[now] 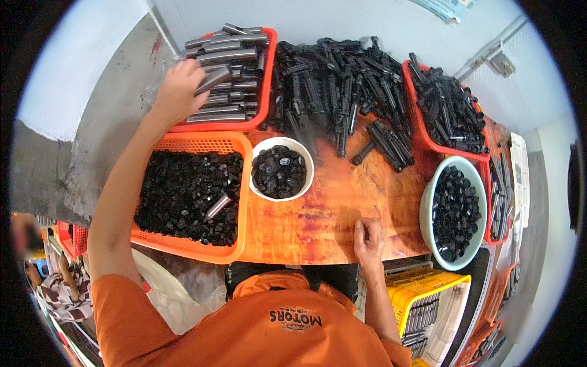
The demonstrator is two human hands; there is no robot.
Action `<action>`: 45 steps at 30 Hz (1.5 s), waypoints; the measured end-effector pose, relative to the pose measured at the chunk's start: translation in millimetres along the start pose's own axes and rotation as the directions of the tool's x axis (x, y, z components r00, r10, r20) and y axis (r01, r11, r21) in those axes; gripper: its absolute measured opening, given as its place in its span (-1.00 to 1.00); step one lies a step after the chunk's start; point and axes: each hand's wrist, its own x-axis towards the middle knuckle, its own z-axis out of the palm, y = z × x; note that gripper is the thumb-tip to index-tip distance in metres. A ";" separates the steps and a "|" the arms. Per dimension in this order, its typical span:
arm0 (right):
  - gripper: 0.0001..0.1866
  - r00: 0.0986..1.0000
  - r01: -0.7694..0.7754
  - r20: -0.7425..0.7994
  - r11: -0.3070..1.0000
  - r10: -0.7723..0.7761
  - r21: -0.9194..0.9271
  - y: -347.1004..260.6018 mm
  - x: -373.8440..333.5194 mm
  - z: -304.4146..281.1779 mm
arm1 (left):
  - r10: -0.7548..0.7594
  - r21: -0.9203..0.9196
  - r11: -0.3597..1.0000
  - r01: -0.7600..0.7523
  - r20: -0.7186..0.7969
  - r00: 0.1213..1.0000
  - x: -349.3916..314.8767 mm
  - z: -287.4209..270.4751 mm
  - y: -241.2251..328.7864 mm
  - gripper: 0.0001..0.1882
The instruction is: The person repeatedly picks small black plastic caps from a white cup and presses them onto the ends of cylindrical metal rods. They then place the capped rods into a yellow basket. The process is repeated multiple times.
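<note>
My left hand (pixel 181 88) reaches over the red basket (pixel 267 92) at the far left, its fingers closed on a silvery metal tube (pixel 215 78) with a dark end. More such tubes (pixel 227 55) lie stacked in that basket. My right hand (pixel 370 240) is low over the near edge of the wooden table (pixel 299 229), fingers curled in; whatever they may hold is hidden. Nearer me on the left, an orange basket (pixel 246 202) holds small black plastic parts (pixel 183 189) with one short metal tube (pixel 218 207) lying on top.
A white bowl (pixel 310 177) and a pale green basin (pixel 426 211) hold small black parts. Long black pieces (pixel 336 85) are heaped at the back; another red basket (pixel 422 137) of them stands right. Below the table is a yellow crate (pixel 428 284) with tubes. A person's arm (pixel 67 275) shows at lower left.
</note>
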 end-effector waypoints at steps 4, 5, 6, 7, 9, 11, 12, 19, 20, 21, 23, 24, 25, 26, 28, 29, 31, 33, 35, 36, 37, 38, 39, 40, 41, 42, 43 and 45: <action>-0.96 0.994 -0.103 -0.019 0.977 0.109 0.189 -38.8 5.8 -5.2 | -0.494 -0.667 0.509 0.544 0.291 0.819 -6.5 -48.1 76.2 -0.70; -0.92 0.997 -0.073 0.027 0.962 0.068 0.261 -56.4 14.2 -6.4 | -0.496 -0.706 0.414 0.575 0.354 0.793 -8.3 -61.4 107.4 -0.68; -0.88 0.998 -0.034 0.069 0.937 0.011 0.348 -75.2 25.5 -5.9 | -0.503 -0.726 0.322 0.607 0.412 0.760 -15.6 -76.3 135.4 -0.66; -0.82 0.985 -0.089 0.172 0.891 0.013 0.446 -90.6 33.5 -2.3 | -0.496 -0.738 0.334 0.586 0.391 0.775 -25.8 -78.7 155.8 -0.63; -0.71 0.940 -0.122 0.330 0.816 -0.087 0.564 -116.2 45.6 3.3 | -0.496 -0.812 0.219 0.541 0.384 0.779 -44.3 -84.9 190.8 -0.58; -0.64 0.877 -0.127 0.450 0.821 -0.169 0.556 -133.8 53.7 -1.7 | -0.485 -0.885 -0.060 0.462 0.430 0.761 -49.7 -78.2 225.6 -0.55; -0.58 0.841 -0.154 0.514 0.836 -0.170 0.527 -139.5 56.0 -5.0 | -0.505 -0.910 -0.099 0.404 0.396 0.767 -50.7 -72.6 241.8 -0.61; -0.68 0.899 -0.339 0.437 0.586 -0.028 0.736 -108.3 12.2 8.3 | -0.367 -0.771 -0.496 0.400 0.604 0.708 -55.3 -39.7 301.2 -0.73; -0.71 0.774 -0.621 0.632 0.238 0.038 0.747 -103.3 9.7 -0.6 | -0.292 -0.745 -0.525 0.411 0.612 0.735 -54.5 -39.9 302.8 -0.68; -0.71 0.736 -0.673 0.670 0.206 0.095 0.710 -93.7 9.7 -12.3 | -0.257 -0.735 -0.532 0.420 0.613 0.747 -52.0 -36.1 307.5 -0.63; -0.68 0.702 -0.712 0.689 0.136 0.179 0.689 -79.5 1.3 -21.9 | -0.235 -0.739 -0.521 0.427 0.605 0.760 -53.6 -23.3 308.2 -0.56; -0.66 0.711 -0.699 0.667 0.111 0.224 0.707 -71.8 -5.6 -22.6 | -0.188 -0.675 -0.606 0.421 0.636 0.749 -53.4 -26.5 311.4 -0.69; -0.63 0.718 -0.685 0.660 0.053 0.222 0.727 -67.5 -10.2 -26.1 | -0.183 -0.659 -0.613 0.435 0.654 0.734 -54.5 -23.5 314.9 -0.71; -0.61 0.724 -0.670 0.654 0.001 0.217 0.742 -62.8 -12.3 -29.1 | -0.182 -0.646 -0.623 0.441 0.668 0.721 -56.5 -18.1 317.2 -0.73; -0.62 0.717 -0.661 0.657 -0.073 0.234 0.747 -62.3 -14.5 -33.6 | -0.116 -0.653 -0.627 0.425 0.618 0.777 -57.1 -17.8 318.9 -0.75; -0.61 0.714 -0.663 0.663 -0.086 0.226 0.743 -61.3 -15.6 -35.3 | -0.121 -0.658 -0.625 0.419 0.612 0.782 -58.9 -14.0 318.5 -0.75; -0.57 0.708 -0.676 0.671 -0.062 0.221 0.734 -59.1 -17.0 -36.2 | -0.143 -0.665 -0.604 0.439 0.632 0.761 -61.1 -14.4 314.4 -0.71; -0.54 0.705 -0.692 0.672 0.010 0.227 0.722 -56.7 -18.0 -35.6 | -0.155 -0.675 -0.589 0.444 0.634 0.758 -62.1 -15.1 312.9 -0.70; -0.51 0.681 -0.718 0.708 -0.018 0.187 0.695 -53.8 -16.9 -40.4 | -0.146 -0.678 -0.580 0.451 0.631 0.762 -65.0 -14.1 310.8 -0.67; -0.50 0.669 -0.731 0.724 -0.032 0.167 0.682 -53.2 -16.4 -41.5 | -0.157 -0.680 -0.575 0.456 0.638 0.754 -65.4 -15.4 310.2 -0.69; -0.48 0.641 -0.752 0.743 -0.037 0.190 0.658 -49.2 -19.6 -39.5 | -0.162 -0.678 -0.572 0.461 0.644 0.747 -65.2 -16.1 312.0 -0.71; -0.48 0.634 -0.756 0.751 -0.056 0.184 0.652 -49.3 -19.4 -39.4 | -0.168 -0.677 -0.570 0.466 0.651 0.741 -65.4 -16.4 312.9 -0.72; -0.49 0.627 -0.760 0.759 -0.075 0.177 0.645 -49.8 -18.7 -39.2 | -0.114 -0.653 -0.601 0.461 0.640 0.760 -69.3 -11.7 309.4 -0.71; -0.49 0.618 -0.765 0.767 -0.092 0.171 0.637 -50.3 -17.1 -38.9 | -0.128 -0.669 -0.597 0.443 0.625 0.770 -70.8 -10.0 308.7 -0.71; -0.51 0.616 -0.759 0.759 -0.099 0.213 0.643 -53.2 -16.3 -38.8 | -0.143 -0.684 -0.593 0.425 0.609 0.780 -72.1 -9.0 308.3 -0.70; -0.53 0.612 -0.753 0.749 -0.105 0.254 0.650 -57.7 -15.7 -38.7 | -0.157 -0.698 -0.589 0.407 0.593 0.790 -73.6 -8.4 307.8 -0.69; -0.55 0.608 -0.745 0.736 -0.109 0.296 0.659 -60.0 -15.7 -39.7 | -0.162 -0.711 -0.592 0.380 0.567 0.808 -75.6 -8.3 307.9 -0.68; -0.56 0.653 -0.710 0.683 -0.048 0.326 0.702 -54.3 -16.2 -37.8 | -0.172 -0.733 -0.598 0.325 0.513 0.841 -81.7 -9.8 307.5 -0.66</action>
